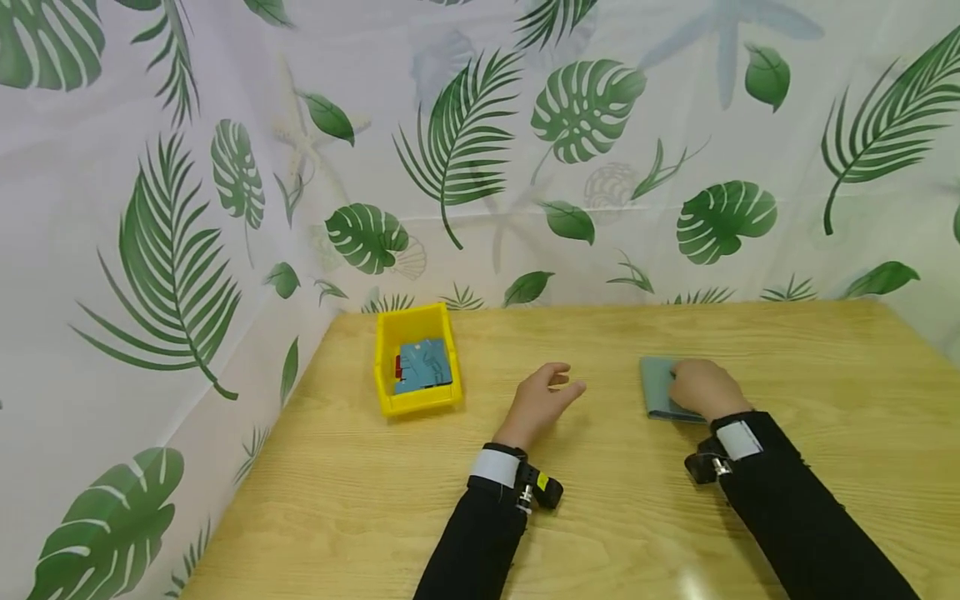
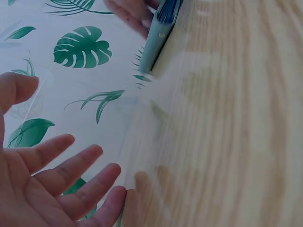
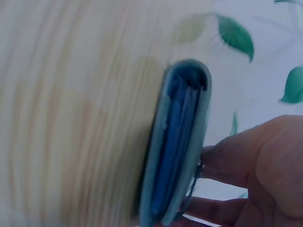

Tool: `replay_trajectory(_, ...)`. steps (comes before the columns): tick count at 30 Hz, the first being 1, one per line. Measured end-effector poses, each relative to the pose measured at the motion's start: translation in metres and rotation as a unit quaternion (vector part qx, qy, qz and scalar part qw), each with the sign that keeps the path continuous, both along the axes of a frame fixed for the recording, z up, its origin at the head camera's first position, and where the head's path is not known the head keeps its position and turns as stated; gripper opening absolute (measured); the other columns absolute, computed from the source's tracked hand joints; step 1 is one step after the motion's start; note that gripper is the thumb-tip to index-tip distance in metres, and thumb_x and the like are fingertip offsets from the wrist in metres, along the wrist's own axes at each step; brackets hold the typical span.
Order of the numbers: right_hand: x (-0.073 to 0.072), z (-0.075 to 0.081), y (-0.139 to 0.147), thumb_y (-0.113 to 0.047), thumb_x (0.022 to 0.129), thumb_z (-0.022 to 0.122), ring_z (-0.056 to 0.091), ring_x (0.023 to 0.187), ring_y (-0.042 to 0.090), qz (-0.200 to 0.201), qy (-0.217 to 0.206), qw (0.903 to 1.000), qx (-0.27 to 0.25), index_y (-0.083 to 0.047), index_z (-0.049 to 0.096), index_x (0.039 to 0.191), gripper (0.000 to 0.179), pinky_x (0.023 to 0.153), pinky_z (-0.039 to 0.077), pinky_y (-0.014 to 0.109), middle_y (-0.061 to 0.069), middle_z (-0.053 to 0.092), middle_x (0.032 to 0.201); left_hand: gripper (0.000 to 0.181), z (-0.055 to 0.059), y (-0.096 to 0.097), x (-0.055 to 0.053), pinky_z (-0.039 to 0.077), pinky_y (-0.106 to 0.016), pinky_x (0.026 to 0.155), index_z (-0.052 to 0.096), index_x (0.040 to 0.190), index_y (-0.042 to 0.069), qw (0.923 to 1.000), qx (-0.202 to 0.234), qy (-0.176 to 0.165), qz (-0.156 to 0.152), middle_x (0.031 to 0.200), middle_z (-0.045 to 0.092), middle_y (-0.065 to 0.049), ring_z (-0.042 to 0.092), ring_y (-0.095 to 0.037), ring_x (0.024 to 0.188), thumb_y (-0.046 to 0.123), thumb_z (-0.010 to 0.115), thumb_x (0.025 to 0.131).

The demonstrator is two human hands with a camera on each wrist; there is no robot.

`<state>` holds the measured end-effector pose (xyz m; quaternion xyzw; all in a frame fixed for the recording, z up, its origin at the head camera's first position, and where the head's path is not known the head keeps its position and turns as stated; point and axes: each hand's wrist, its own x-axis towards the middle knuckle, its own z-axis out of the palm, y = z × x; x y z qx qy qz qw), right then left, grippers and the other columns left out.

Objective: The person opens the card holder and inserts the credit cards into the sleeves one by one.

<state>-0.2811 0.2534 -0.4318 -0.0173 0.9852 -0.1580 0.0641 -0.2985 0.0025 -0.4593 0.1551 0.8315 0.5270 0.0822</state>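
A teal wallet (image 1: 657, 385) lies on the table under my right hand (image 1: 707, 390). In the right wrist view its edge faces the camera, with blue inner leaves showing between the covers (image 3: 201, 109). The thumb and fingers of that hand pinch the wallet at the side of its upper cover. My left hand (image 1: 536, 406) hovers over the table to the left of the wallet, holding nothing. Its fingers are spread and relaxed in the left wrist view, where the wallet (image 2: 156, 45) appears at the top, beyond the fingertips.
On the left of the table stands a yellow bin (image 1: 417, 406). Inside it lie blue-grey flat pieces (image 1: 424, 364) and a small red item (image 1: 397, 367). A white cloth with a green leaf print (image 1: 480, 250) hangs along the back and left edges of the wooden table (image 1: 360, 492).
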Motion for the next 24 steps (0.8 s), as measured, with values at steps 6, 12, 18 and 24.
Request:
replay_trajectory(6,0.018,-0.006,-0.042,0.001,0.094,0.046,0.059,0.08,0.033,-0.004,0.003,0.9999,0.015,0.013,0.059,0.122,0.034,0.066,0.045,0.04,0.036,0.058,0.116,0.056,-0.004,0.022,0.009,0.046,-0.044,0.098,0.049,0.142,0.011,0.9983,-0.011,-0.054,-0.016,0.135,0.056,-0.013,0.053,-0.028,0.125,0.035,0.064,0.094)
replay_trajectory(12,0.025,-0.008,-0.057,-0.001,0.093,0.051,0.048,0.063,0.023,-0.007,0.025,0.9993,0.029,0.007,0.064,0.117,0.028,0.056,0.038,0.033,0.023,0.065,0.091,0.057,-0.006,0.035,0.013,0.046,-0.045,0.097,0.048,0.143,0.013,0.9964,-0.019,-0.071,-0.041,0.133,0.058,-0.012,0.054,-0.028,0.124,0.029,0.067,0.093)
replay_trajectory(18,0.017,-0.004,-0.063,-0.006,0.093,0.056,0.048,0.063,0.021,-0.002,0.037,0.9993,0.009,0.006,0.066,0.112,0.025,0.057,0.038,0.032,0.017,0.065,0.088,0.058,-0.004,0.026,0.004,0.046,-0.043,0.097,0.045,0.145,0.015,0.9938,-0.055,-0.058,-0.077,0.132,0.059,-0.011,0.054,-0.028,0.124,0.026,0.067,0.093)
replay_trajectory(24,0.016,-0.005,-0.076,-0.005,0.089,0.056,0.045,0.057,0.02,-0.024,0.046,0.9983,-0.026,-0.001,0.065,0.083,0.011,0.051,0.034,0.029,0.009,0.054,0.069,0.057,0.0,0.008,-0.001,0.046,-0.043,0.096,0.045,0.145,0.012,0.991,-0.066,-0.056,-0.103,0.132,0.059,-0.014,0.054,-0.03,0.123,0.023,0.066,0.094)
